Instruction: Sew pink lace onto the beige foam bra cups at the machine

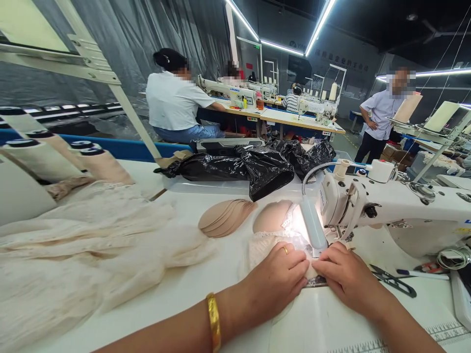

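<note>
A lace-edged bra piece (263,245) with a smooth beige cup lies under the lit head of the white sewing machine (382,196). My left hand (277,274) has its fingers curled closed on the lace, just left of the needle area. On the other side, my right hand (348,279) pinches the edge of the same piece, thumb and fingers together. The fingertips of both hands almost meet at the metal plate (316,281). A lamp (312,225) on a bendable neck hides the needle and presser foot.
Stacked beige cup pads (224,217) sit behind the work. Cream lace fabric (110,250) spreads over the left side, near thread cones (44,154). Black plastic bags (257,164) lie behind. Thread snips (393,281) rest at right. A seated person (176,98) and a standing person (382,113) are beyond.
</note>
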Tool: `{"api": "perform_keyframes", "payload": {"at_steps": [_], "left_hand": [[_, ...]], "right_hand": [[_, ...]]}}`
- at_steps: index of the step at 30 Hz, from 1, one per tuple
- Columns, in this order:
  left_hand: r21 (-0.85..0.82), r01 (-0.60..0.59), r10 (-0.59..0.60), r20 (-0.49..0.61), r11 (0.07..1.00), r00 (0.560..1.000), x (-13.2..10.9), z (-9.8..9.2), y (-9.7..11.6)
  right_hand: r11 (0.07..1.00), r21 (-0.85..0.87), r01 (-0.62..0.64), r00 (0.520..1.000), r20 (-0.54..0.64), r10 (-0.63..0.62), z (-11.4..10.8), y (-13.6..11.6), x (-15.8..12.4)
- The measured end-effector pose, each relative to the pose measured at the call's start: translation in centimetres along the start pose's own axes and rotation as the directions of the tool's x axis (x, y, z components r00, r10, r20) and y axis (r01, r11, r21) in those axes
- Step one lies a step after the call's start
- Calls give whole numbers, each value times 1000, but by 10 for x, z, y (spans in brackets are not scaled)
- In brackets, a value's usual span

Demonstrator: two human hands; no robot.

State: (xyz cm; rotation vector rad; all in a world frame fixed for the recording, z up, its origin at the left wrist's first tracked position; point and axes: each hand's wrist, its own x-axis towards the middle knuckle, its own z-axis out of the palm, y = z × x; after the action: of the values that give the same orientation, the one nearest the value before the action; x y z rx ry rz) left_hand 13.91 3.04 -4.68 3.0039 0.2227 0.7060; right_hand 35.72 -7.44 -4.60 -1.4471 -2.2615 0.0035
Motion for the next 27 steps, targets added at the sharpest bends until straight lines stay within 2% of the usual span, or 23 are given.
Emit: {"api": "perform_keyframes", "payload": {"at_steps": [6,10,15,27], "left_hand": [[-40,-32,30,-50,999,998,5,1,-7],[-5,-103,102,-43,995,994,14,4,-21],[-15,-177,177,-18,984,984,25,9,-41],[-73,-209,207,-27,975,978,36,4,-58]], "right_hand": [[999,-49,-15,1000,13,16,2,1,0],[989,-125,-75,997,20,78,7,3,-1],[972,-212,-98,995,-28,94,12,6,-1],[962,-243,-127,990,-82,110,16,7,5]]}}
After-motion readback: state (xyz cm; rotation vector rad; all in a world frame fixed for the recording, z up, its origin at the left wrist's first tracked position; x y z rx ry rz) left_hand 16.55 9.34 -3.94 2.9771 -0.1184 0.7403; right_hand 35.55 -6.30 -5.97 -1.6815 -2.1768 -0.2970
